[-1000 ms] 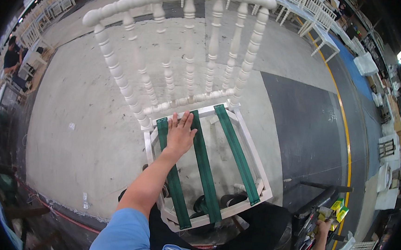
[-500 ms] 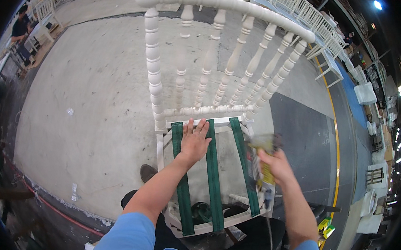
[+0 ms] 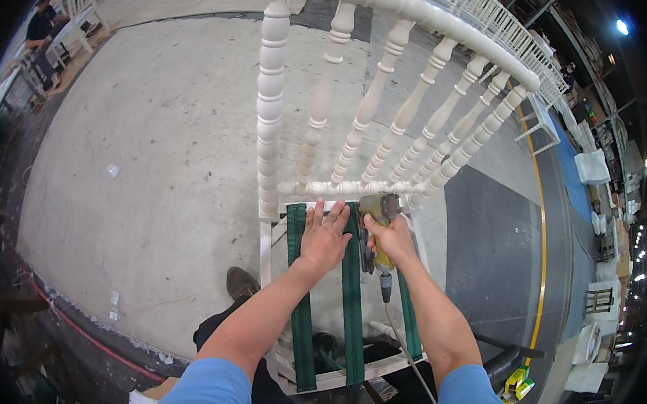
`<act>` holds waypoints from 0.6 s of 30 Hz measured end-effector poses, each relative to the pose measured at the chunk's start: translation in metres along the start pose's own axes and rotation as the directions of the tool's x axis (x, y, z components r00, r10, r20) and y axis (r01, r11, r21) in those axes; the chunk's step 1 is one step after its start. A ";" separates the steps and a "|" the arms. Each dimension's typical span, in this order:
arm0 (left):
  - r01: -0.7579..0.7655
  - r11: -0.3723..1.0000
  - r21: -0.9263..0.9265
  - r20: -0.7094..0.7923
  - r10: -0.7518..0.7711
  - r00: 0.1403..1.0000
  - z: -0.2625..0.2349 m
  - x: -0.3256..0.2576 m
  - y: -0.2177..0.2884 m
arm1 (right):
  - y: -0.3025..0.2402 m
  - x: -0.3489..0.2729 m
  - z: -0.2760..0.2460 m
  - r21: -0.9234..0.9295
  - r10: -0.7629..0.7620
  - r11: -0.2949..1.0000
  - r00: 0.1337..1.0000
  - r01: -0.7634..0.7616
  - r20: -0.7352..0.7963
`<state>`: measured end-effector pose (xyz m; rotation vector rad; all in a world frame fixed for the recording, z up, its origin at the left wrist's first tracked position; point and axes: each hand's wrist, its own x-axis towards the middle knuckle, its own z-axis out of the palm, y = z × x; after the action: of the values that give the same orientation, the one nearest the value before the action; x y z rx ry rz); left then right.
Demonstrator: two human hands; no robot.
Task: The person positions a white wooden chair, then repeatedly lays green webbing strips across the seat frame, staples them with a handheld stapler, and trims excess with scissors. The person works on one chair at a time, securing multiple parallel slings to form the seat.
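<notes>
Three green straps [image 3: 350, 309] of flat, woven-looking webbing run from back to front across the seat of a white chair [image 3: 272, 71], which stands directly before the person, its seat close to their body. Smooth, glossy-looking turned posts and spindles [image 3: 369, 104] make up its back, swelling into rounded beads and slim vase shapes beneath a thick beaded top rail [image 3: 397, 4].

The left hand [image 3: 323, 245] lies palm down at the rear seat rail, fingers straight and slightly parted, gripping nothing; its thumb side overlaps the middle strap. The right hand [image 3: 393, 241] has its fingers curled around the yellow handle of a power tool [image 3: 384, 260], whose blunt grey metal head sits just beside that strap's rear end. Whether the head touches the rail I cannot tell. A thin, pale hose [image 3: 405, 350] trails from the handle. Scuffed grey concrete [image 3: 154, 153] spreads beyond, near a brown shoe [image 3: 243, 283].
</notes>
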<state>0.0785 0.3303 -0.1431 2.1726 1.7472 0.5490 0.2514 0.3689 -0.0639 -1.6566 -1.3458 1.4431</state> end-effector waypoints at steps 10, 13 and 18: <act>0.109 0.900 -0.422 -0.129 -0.179 0.975 0.003 -0.002 0.009 | 0.001 -0.009 0.004 -0.030 -0.010 1.000 0.998 0.009 -0.055; 0.419 0.689 -0.591 0.180 -0.394 0.901 0.010 -0.001 0.013 | 0.001 -0.007 0.006 -0.037 0.003 0.999 1.000 -0.004 -0.029; 0.495 0.645 -0.581 0.262 -0.428 0.865 0.028 0.001 0.006 | -0.001 -0.004 0.011 -0.059 -0.024 0.998 0.999 0.022 -0.033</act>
<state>0.0972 0.3300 -0.1652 1.1998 1.6473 0.7372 0.2415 0.3638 -0.0645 -1.6898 -1.3967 1.3687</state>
